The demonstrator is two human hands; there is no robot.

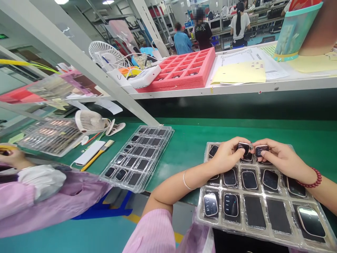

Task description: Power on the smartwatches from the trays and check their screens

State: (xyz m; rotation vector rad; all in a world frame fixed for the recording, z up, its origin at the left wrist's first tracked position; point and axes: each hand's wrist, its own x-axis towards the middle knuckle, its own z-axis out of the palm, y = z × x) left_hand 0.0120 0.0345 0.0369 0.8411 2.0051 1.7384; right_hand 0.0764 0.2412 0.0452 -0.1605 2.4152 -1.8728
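Fingers (pixel 235 141) of the left hand (pixel 224 154) grasped the left watch (pixel 244 147); those of the right hand (pixel 286 159) pinched the right watch (pixel 259 150). Both lay directly at the fingertips, side by side but apart, above the far part of the tray (pixel 234 227), each nearer its own hand, long axes uncertain

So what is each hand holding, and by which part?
The left hand holds a watch by its left side, thumb over the front; the right hand holds another watch by its right side, likewise.
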